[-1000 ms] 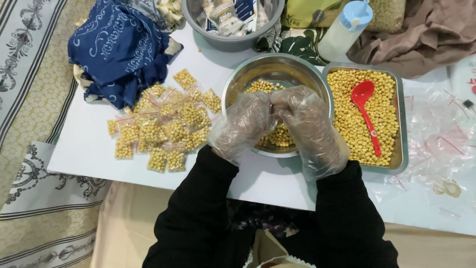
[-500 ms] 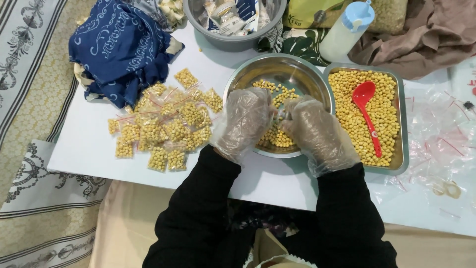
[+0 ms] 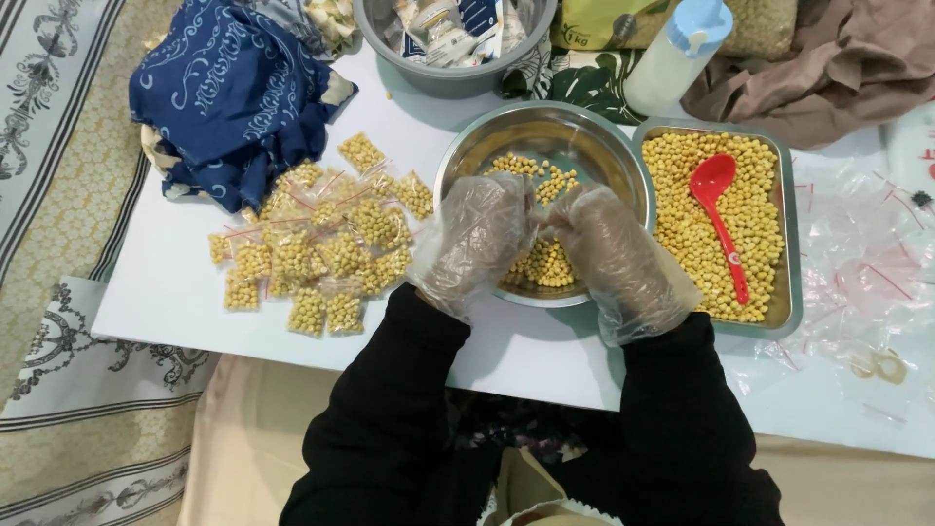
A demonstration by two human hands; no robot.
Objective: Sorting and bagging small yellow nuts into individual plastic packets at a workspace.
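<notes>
Head view: filled bags [image 3: 312, 255] lie left of the steel bowl [image 3: 545, 131] on the white surface [image 3: 166, 282]. Left hand [image 3: 474, 239] and right hand [image 3: 612, 255], gloved, meet over the bowl's near rim, grips pinching something small between them; the item cannot be identified. Chickpeas [image 3: 545, 263] may spill if a slick glove slips. Tray [image 3: 791, 234] with red spoon [image 3: 719, 216] sits right of the bowl.

Pretty cramped here: the steel bowl [image 3: 584, 131] sits tight against the tray of chickpeas [image 3: 791, 292] on its right, and the pile of filled little bags [image 3: 317, 248] crowds its left. Grey basin [image 3: 390, 49] and bottle [image 3: 672, 58] block the far side. Only bare table [image 3: 166, 282] is the near-left corner and the strip along the near edge.
</notes>
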